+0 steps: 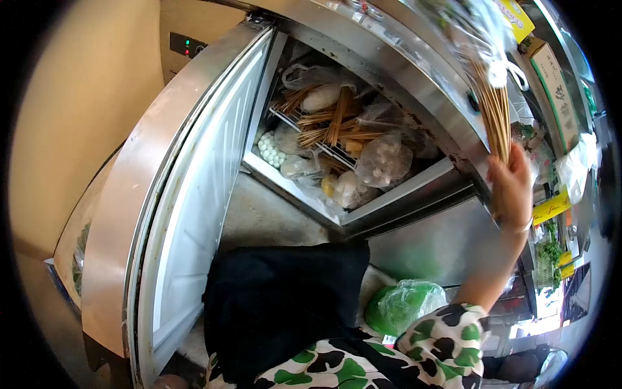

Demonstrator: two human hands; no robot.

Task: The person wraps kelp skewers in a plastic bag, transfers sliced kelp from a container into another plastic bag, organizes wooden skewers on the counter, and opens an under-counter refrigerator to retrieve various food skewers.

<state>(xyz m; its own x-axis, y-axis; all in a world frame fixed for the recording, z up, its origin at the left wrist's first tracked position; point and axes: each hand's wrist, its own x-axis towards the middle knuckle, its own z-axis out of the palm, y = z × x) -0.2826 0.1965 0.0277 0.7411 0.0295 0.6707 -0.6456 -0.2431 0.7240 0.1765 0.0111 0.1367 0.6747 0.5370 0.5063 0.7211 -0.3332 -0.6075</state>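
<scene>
On the right, my right hand (510, 185) is closed around the lower ends of a bundle of wooden skewers (495, 117). Clear plastic (470, 32) wraps the upper part of the bundle, blurred, and the food on it is hard to make out. The bundle is raised beside the steel counter edge, outside the open fridge. Inside the fridge, more skewers (337, 120) lie on a wire shelf among plastic bags. A bag of white balls (270, 150) sits at the left, and a bag of pale food (383, 161) at the right. My left hand is not visible.
The white-lined fridge door (201, 188) stands wide open on the left. A green plastic bag (402, 305) rests low beside my right sleeve. Along the right are a cardboard box (554, 91), a white bag (576, 165) and leafy greens (549, 253).
</scene>
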